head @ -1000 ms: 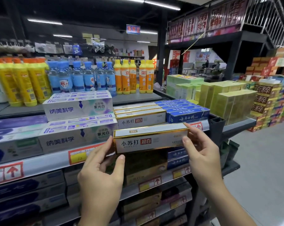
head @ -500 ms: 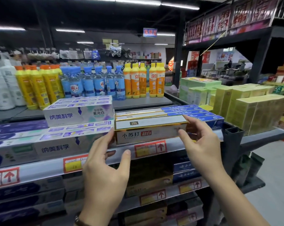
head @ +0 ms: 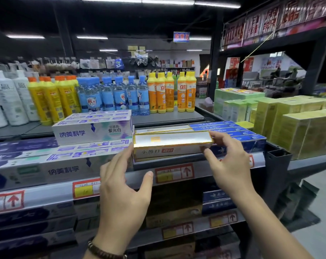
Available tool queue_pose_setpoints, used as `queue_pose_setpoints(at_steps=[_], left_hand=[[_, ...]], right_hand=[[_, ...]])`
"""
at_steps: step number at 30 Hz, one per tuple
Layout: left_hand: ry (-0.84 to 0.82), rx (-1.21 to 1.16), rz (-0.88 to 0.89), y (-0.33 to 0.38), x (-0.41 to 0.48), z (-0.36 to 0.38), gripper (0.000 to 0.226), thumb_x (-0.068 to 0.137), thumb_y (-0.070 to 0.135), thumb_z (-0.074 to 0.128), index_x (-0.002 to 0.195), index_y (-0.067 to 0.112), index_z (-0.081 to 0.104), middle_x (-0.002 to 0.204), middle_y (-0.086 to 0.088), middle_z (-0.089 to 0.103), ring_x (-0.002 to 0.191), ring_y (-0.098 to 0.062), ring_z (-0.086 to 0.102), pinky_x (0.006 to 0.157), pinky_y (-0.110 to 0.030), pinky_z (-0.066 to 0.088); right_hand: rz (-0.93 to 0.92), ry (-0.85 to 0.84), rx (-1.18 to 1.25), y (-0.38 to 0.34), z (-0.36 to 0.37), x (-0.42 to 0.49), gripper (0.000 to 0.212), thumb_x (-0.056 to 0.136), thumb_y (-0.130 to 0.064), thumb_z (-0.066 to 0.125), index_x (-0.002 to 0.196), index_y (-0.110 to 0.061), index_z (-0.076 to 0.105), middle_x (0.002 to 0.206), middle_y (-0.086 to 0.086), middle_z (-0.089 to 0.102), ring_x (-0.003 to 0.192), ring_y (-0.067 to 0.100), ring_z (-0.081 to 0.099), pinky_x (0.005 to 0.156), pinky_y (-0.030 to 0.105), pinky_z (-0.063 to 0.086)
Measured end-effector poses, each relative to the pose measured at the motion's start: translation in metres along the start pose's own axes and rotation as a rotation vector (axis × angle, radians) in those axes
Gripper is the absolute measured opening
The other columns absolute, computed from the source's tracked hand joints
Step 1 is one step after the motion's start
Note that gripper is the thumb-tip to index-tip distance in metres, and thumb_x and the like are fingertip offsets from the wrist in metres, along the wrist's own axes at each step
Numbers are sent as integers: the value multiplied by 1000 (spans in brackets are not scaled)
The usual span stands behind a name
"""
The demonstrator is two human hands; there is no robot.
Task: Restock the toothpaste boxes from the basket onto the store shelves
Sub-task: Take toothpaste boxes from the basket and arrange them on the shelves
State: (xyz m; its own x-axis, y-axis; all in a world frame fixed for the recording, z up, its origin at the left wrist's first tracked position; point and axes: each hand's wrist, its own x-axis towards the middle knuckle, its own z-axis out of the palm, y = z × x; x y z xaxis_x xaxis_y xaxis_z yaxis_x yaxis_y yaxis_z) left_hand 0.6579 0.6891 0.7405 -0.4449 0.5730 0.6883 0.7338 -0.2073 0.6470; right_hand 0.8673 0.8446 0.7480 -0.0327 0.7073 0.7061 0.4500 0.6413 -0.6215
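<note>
A white toothpaste box with gold edges (head: 169, 142) lies lengthwise at the front of the upper shelf (head: 50, 192), on top of another box of the same kind. My right hand (head: 231, 165) pinches its right end, fingers over the top and thumb on the front face. My left hand (head: 121, 193) is spread, its straight fingertips touching the box's left end and the thumb held apart below. No basket is in view.
Purple-and-white toothpaste boxes (head: 93, 130) are stacked just left of the gold box, and blue boxes (head: 233, 132) lie to its right. Detergent bottles (head: 111, 94) stand behind. Green cartons (head: 298, 128) fill the end shelf on the right. Lower shelves hold more boxes.
Both hands carried the gold-edged box up and forward from in front of the shelf rail onto the stack on the upper shelf. My left hand's grip has loosened to fingertips.
</note>
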Motion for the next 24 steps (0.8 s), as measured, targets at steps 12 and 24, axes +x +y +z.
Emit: queue_pose_setpoints(at_steps=[12,24], left_hand=[[29,78,-20,-15,-2,12,79,84,24,84,154,35,49,124,11,37,120,-10,31,97,-37,46],[32,210,16,-26,-5,16,81,84,20,84,156,33,48,125,8,33,113,-17,29,97,-37,37]], right_hand=[[-80,60,-97,17,14,1,46,90,-16,82,134,-20,70,115,-8,60,112,16,46,97,33,40],[-43,81,-132,20,22,-2,46,90,-20,83,134,-22,71,120,1,50,116,21,40,98,54,47]])
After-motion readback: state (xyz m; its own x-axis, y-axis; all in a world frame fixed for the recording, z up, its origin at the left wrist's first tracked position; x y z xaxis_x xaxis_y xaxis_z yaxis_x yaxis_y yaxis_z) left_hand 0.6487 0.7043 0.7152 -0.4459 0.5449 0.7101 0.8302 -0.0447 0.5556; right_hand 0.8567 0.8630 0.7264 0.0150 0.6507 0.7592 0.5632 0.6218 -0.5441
